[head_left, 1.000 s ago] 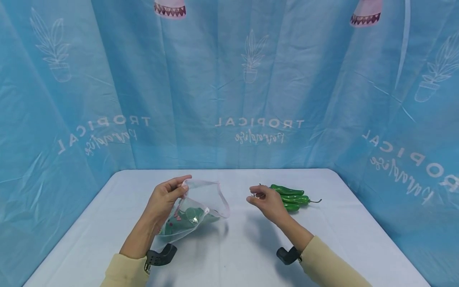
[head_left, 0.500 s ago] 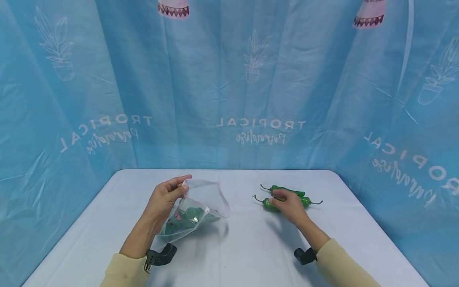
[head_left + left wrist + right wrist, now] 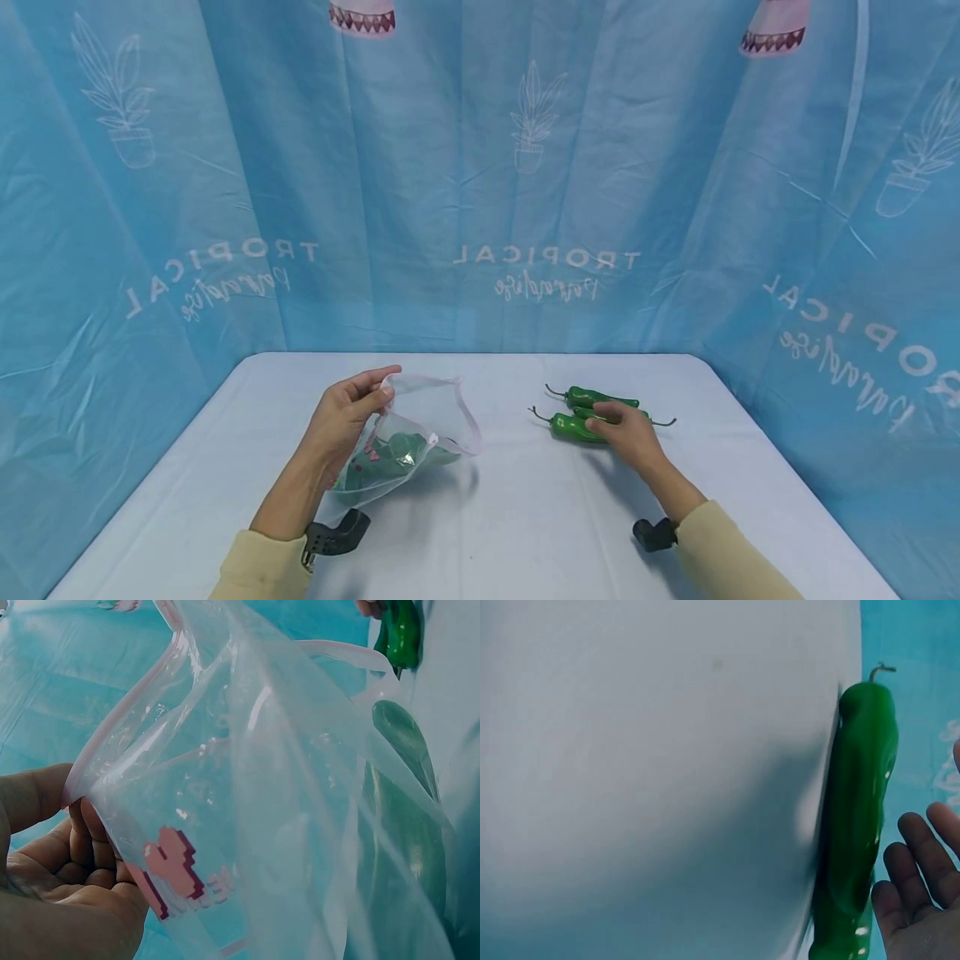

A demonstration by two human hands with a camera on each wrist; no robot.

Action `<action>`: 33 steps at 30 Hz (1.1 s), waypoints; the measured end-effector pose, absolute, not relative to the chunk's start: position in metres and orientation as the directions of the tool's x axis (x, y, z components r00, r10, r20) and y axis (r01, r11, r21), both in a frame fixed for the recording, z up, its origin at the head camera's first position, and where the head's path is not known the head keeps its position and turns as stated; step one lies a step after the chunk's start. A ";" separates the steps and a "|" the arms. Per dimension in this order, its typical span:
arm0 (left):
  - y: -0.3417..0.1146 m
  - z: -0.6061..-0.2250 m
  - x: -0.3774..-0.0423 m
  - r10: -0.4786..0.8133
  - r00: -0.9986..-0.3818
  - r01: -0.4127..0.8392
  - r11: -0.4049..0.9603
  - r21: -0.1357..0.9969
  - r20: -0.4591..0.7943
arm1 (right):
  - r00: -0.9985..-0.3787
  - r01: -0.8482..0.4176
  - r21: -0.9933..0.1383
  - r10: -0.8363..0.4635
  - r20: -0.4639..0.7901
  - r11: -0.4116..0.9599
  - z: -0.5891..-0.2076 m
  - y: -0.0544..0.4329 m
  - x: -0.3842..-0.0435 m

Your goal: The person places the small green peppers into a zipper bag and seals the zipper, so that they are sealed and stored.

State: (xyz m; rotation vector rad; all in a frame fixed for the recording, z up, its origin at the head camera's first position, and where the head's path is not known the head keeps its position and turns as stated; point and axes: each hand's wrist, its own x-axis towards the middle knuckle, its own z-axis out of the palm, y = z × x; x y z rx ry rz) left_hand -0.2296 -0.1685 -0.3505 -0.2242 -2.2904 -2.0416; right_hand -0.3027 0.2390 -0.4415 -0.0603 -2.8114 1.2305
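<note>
My left hand [image 3: 351, 417] pinches the pink edge of a clear zip bag [image 3: 431, 408], its mouth spread toward the right. Through the film, green peppers [image 3: 401, 825] show at the bottom of the bag in the left wrist view. Across the table my right hand [image 3: 633, 437] is over the right end of the front green pepper [image 3: 567, 427], thumb and forefinger apart. In the right wrist view, its fingers [image 3: 911, 877] are loosely bent beside a green pepper [image 3: 859, 787]. Behind the front one lie a middle pepper [image 3: 581, 412], partly covered by the hand, and a back pepper [image 3: 592, 397].
A white table [image 3: 480, 533] spreads under both hands. Blue printed curtain [image 3: 420, 183] hangs along its back and both sides. Each wrist carries a black camera band, as on the left wrist band [image 3: 337, 533].
My right hand has moved right along the peppers, from left of them to the front pepper's right end, uncovering their left stems. The left hand and bag stay in place.
</note>
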 end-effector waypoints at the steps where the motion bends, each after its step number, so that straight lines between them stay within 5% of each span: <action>1: -0.168 -0.351 -0.229 0.064 -0.988 0.150 0.110 0.983 0.144 | -0.997 0.010 -0.733 0.066 0.048 0.680 -0.442 0.241 -0.303; 33: -0.166 -0.349 -0.230 0.062 -0.989 0.144 0.114 0.983 0.138 | -0.998 0.066 -0.724 0.037 -0.056 0.687 -0.465 0.266 -0.300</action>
